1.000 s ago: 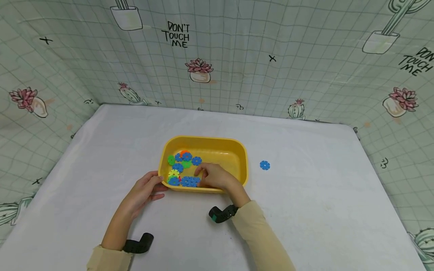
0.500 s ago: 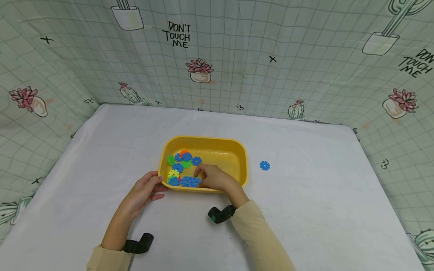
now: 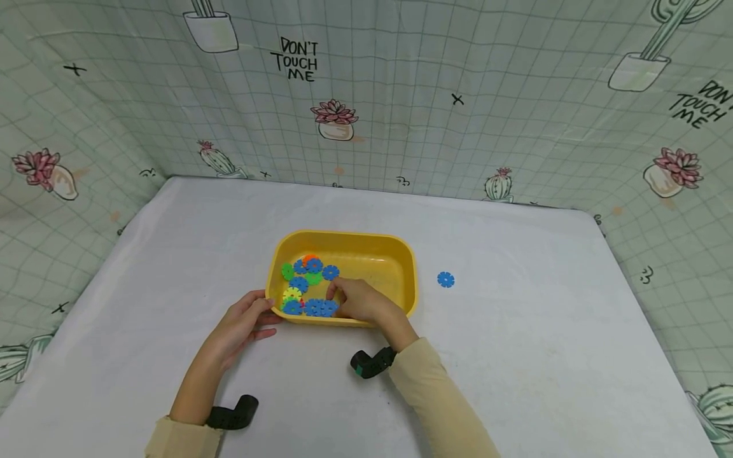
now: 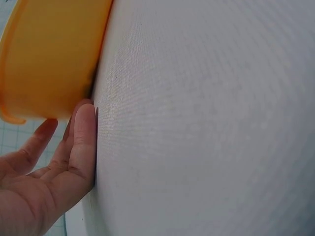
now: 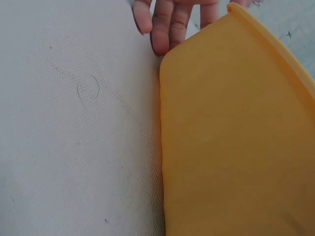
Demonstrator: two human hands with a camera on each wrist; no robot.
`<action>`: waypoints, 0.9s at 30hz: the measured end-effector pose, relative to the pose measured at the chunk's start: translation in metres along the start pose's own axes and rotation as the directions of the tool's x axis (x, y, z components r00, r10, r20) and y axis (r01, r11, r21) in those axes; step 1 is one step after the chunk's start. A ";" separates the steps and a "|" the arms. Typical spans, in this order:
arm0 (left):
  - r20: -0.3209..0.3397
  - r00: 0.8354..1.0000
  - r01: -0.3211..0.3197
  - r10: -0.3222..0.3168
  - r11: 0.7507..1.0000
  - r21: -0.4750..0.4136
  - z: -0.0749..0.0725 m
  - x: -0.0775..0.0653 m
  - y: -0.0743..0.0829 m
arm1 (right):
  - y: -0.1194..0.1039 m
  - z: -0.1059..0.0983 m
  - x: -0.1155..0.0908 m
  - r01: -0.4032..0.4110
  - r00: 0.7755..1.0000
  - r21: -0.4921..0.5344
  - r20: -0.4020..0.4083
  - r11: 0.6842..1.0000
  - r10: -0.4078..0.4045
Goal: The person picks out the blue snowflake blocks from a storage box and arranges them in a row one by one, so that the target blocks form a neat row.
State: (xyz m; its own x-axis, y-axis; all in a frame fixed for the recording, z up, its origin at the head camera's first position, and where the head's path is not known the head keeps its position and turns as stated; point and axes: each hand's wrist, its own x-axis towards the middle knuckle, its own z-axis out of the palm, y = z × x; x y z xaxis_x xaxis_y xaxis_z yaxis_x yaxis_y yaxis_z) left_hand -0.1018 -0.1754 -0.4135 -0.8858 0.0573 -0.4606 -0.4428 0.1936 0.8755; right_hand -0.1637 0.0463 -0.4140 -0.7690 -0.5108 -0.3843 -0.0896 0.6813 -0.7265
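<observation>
A yellow plastic tray holds several small notched plastic discs in blue, green, yellow and orange, gathered toward its left half. My left hand rests against the tray's front left corner, thumb at the rim. In the left wrist view its relaxed fingers reach to the tray's outer wall. Inside the tray, my right hand bends down beside an overlapping group of blue discs. Its index finger and thumb stand apart, the thumb close to those discs. The right wrist view shows the tray's wall, which hides the right fingers.
One blue disc lies on the white tabletop, to the right of the tray. A grid-patterned cloth with plant drawings rises behind the table. Black camera mounts are strapped to both wrists.
The right hand has barely shifted, its thumb drawing back slightly from the blue discs. The left hand and the tray stay in place; the head view has drifted slightly.
</observation>
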 end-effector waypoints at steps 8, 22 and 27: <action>-0.005 1.000 0.006 -0.006 1.000 0.001 0.000 0.000 0.000 | -0.001 0.000 0.000 -0.004 1.000 -0.028 -0.005 1.000 0.004; 0.003 1.000 -0.001 0.001 1.000 0.002 0.000 -0.001 0.000 | 0.001 0.001 0.001 -0.020 0.999 -0.018 -0.042 1.000 0.020; -0.002 1.000 -0.003 0.003 1.000 0.005 0.000 -0.001 0.001 | 0.002 0.001 0.001 -0.007 0.997 -0.018 -0.071 1.000 0.006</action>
State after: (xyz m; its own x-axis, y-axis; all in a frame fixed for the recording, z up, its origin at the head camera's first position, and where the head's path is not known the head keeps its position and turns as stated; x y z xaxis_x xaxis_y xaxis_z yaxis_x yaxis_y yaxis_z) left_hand -0.1011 -0.1754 -0.4125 -0.8874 0.0563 -0.4576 -0.4393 0.1980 0.8763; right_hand -0.1640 0.0469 -0.4159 -0.8125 -0.4682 -0.3474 -0.0955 0.6947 -0.7130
